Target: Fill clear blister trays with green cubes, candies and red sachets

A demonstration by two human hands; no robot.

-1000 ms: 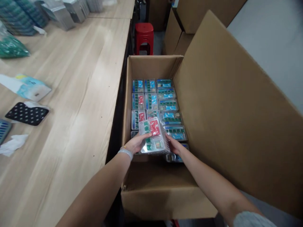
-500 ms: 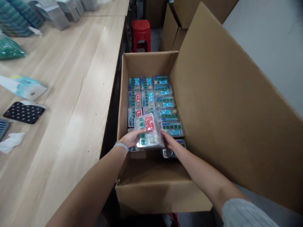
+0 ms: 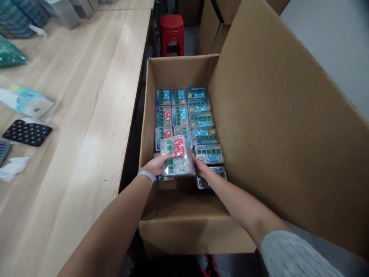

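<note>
Between my two hands is a stack of clear plastic packs (image 3: 176,157), its top pack showing green pieces and a red patch. My left hand (image 3: 157,163) grips the stack's left side, thumb over the top. Against the right side presses my right hand (image 3: 199,166), its fingers partly hidden behind the stack. The stack is inside an open cardboard box (image 3: 184,71), tilted above the near part of it. Similar packs (image 3: 201,120) with green, blue or red contents fill the box's far part in columns. The stack hides some of them.
A wooden table (image 3: 95,104) runs along the left, holding a tissue pack (image 3: 31,102), a black patterned pouch (image 3: 27,132) and a green plastic bag (image 3: 11,54). The tall box flap (image 3: 276,115) stands up on the right. A red stool (image 3: 172,30) is beyond the box.
The view has shifted slightly, so the scene sits a little higher and further left. My hands still hold the stack at nearly the same place in the box.
</note>
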